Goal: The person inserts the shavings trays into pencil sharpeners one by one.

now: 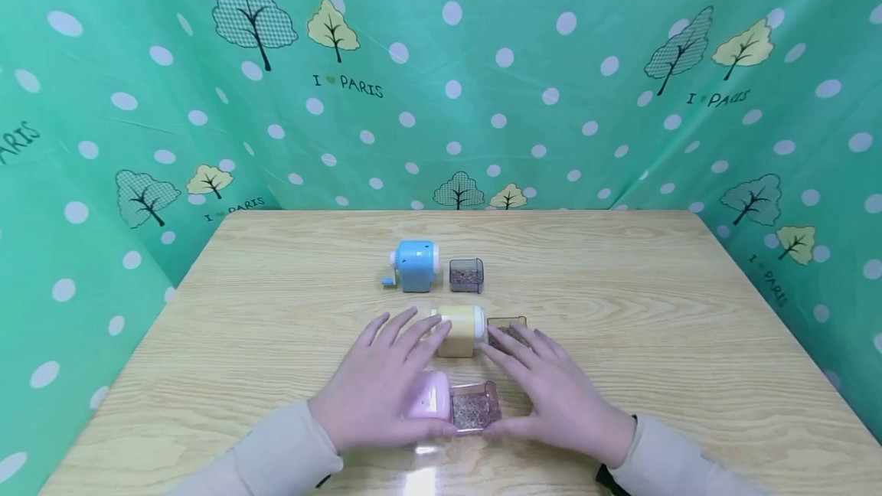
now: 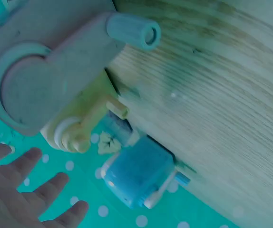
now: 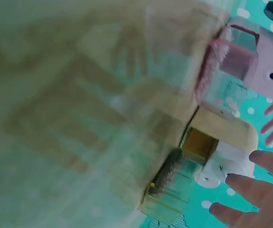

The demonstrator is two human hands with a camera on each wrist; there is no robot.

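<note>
Three hand-crank pencil sharpeners stand in a row away from me: pink [image 1: 429, 396] nearest, then yellow [image 1: 456, 331], then blue [image 1: 417, 266]. To the right of each is its clear shavings drawer: the pink drawer [image 1: 475, 409], the yellow-brown drawer [image 1: 506, 325] and the grey drawer [image 1: 466, 275], all with shavings inside. My left hand [image 1: 386, 393] spreads over the pink sharpener, covering its left side, with fingertips by the yellow one. With its thumb tip at the pink drawer's near corner, my right hand [image 1: 561, 400] has its fingers extended across the yellow-brown drawer.
The wooden table [image 1: 276, 312] carries everything. A green dotted curtain [image 1: 482, 98] hangs behind it and along both sides. In the left wrist view the pink sharpener's crank handle [image 2: 134, 31] juts out over the table.
</note>
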